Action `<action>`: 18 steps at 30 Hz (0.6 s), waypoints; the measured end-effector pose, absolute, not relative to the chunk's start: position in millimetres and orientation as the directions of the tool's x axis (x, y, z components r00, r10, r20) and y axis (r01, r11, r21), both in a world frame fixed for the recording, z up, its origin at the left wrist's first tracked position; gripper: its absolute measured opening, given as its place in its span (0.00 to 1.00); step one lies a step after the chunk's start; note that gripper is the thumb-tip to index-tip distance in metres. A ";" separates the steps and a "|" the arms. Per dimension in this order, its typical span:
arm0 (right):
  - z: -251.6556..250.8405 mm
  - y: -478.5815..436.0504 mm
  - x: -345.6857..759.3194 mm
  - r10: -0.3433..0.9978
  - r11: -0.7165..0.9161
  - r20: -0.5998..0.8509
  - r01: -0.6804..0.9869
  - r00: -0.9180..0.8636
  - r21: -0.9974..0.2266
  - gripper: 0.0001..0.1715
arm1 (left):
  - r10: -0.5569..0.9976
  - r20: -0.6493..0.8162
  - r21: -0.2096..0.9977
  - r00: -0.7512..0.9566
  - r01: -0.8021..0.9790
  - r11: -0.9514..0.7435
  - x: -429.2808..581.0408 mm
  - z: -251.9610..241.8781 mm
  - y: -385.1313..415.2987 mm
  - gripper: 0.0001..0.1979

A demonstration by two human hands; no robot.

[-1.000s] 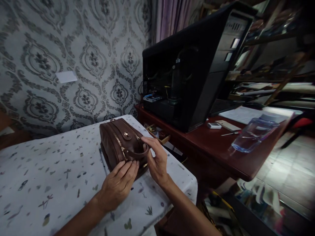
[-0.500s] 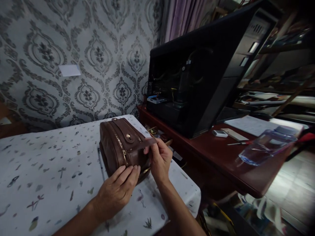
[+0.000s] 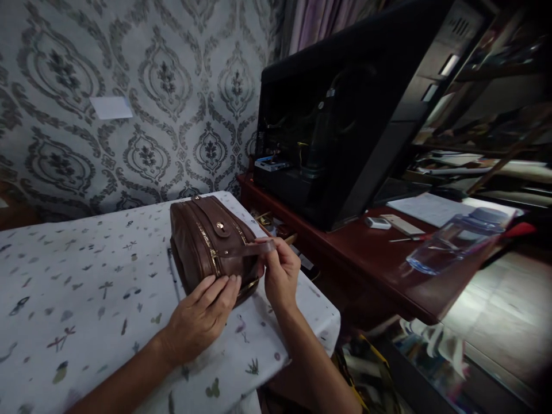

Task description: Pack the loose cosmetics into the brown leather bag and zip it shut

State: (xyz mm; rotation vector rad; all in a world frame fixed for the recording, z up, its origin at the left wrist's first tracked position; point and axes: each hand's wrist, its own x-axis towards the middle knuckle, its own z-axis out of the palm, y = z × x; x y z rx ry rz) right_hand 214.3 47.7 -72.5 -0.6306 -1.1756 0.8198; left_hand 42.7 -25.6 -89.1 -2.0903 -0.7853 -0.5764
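Note:
A brown leather bag [image 3: 190,230] with gold zippers and a snap tab on top sits on the patterned white cloth [image 3: 99,299]. My right hand [image 3: 282,273] pinches the free end of a brown strap [image 3: 241,250] at the bag's near right end, holding it away from the side. Against the bag's near lower side rest the fingers of my left hand [image 3: 200,319], close together and pressed on the leather. A dark pen [image 3: 173,276] lies on the cloth along the bag's left side.
A black computer case [image 3: 336,132] with an exposed interior stands on the red-brown desk [image 3: 366,270] at the right. The desk also bears a clear bottle [image 3: 457,241], papers [image 3: 426,208] and a small white device [image 3: 378,223]. Patterned wallpaper is behind.
The view has shifted a little, so the bag and desk appear higher and further left. My right hand still holds the strap, which now stretches flatter from the bag's end.

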 end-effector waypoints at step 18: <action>-74.4 45.3 214.8 0.822 0.567 0.557 -0.073 0.120 -0.820 0.21 | 0.323 0.627 -0.533 0.709 0.693 -0.486 41.6 -86.0 -27.0 0.20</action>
